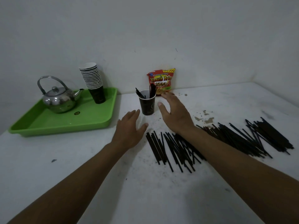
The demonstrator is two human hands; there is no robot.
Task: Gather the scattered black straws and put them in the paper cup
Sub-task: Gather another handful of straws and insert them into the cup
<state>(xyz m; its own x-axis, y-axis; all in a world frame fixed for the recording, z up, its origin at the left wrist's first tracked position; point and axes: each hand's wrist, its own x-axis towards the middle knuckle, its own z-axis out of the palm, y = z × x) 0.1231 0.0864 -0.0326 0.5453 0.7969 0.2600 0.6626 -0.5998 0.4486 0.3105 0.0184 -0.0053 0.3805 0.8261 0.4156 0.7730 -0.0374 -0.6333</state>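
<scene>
My left hand (129,126) and right hand (175,113) are open and empty beside the paper cup (147,103); black straws (226,143) lie on the bench (145,191).

head view: worn on the person's head, facing forward and down
range: near the white counter (97,175), toward the far wall corner

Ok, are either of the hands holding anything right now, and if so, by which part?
Nothing is held. The left hand and right hand are both open and empty, near the paper cup, above the scattered black straws.
</scene>
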